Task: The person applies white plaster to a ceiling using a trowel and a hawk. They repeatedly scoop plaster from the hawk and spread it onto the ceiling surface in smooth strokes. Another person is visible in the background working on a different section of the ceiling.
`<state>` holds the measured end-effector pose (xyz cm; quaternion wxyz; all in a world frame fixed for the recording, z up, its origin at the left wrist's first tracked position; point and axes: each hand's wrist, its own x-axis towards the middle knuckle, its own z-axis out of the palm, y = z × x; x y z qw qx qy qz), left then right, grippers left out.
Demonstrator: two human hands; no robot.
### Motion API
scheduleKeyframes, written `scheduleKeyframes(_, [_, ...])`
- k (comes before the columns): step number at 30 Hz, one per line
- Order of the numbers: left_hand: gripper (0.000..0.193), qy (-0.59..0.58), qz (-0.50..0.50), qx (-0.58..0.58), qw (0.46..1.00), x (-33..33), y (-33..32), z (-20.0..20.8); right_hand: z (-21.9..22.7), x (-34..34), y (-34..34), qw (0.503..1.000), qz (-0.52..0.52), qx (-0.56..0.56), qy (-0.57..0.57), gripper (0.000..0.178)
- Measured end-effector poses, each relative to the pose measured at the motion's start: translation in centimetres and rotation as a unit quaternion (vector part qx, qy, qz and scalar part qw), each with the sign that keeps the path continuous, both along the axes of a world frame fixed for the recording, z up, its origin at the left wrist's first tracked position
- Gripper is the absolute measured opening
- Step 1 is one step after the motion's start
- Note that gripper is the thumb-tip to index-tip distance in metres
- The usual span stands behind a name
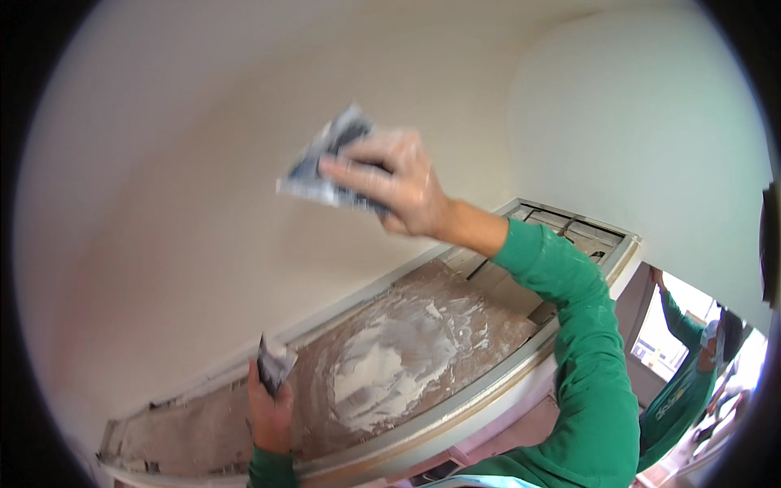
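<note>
My right hand (411, 183) is raised in front of the beige wall (244, 211), fingers closed round a wide putty knife (325, 175) smeared with white. Motion blurs it, and I cannot tell whether its edge touches the wall. Lower down, my left hand (271, 411) grips a smaller scraper (275, 363) with white putty on its blade, held upright near the wall's base. Beside that hand, a patch of wet white putty (382, 374) is spread on a brown board (508, 321). White residue marks my right fingers and green sleeve.
The board lies within a long framed ledge (439, 423) along the wall, with a raised rim and a barred section (569, 228) at its far right end. A pale wall (643, 122) meets it there. A person in green (683, 390) stands at the right, one arm raised.
</note>
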<state>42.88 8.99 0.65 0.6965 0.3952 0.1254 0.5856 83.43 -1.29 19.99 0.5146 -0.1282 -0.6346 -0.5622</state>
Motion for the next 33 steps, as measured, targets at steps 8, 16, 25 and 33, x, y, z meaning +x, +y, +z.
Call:
scheduleKeyframes(8, [0.046, 0.023, -0.204, -0.015, 0.979, 7.6, -9.3, 6.9, -11.4, -10.5, -4.0, 0.924, 0.235, -0.236, -0.188, 0.040])
scheduleKeyframes(16, [0.056, 0.016, 0.020, 0.116, 0.993, 5.4, -12.4, 8.6, -12.1, -7.4, -1.0, 0.928, 0.049, -0.365, 0.056, 0.048])
scheduleKeyframes(25, [0.044, 0.186, 0.426, 0.735, 0.494, 0.9, -7.7, 9.3, -9.7, -17.4, -8.3, 0.200, 0.671, -0.586, 0.408, 0.022])
scheduleKeyframes(33, [0.032, 0.323, 0.404, 0.785, 0.340, 0.9, -3.7, 12.2, -6.7, -14.6, -8.2, 0.245, 0.719, -0.535, 0.370, 0.025])
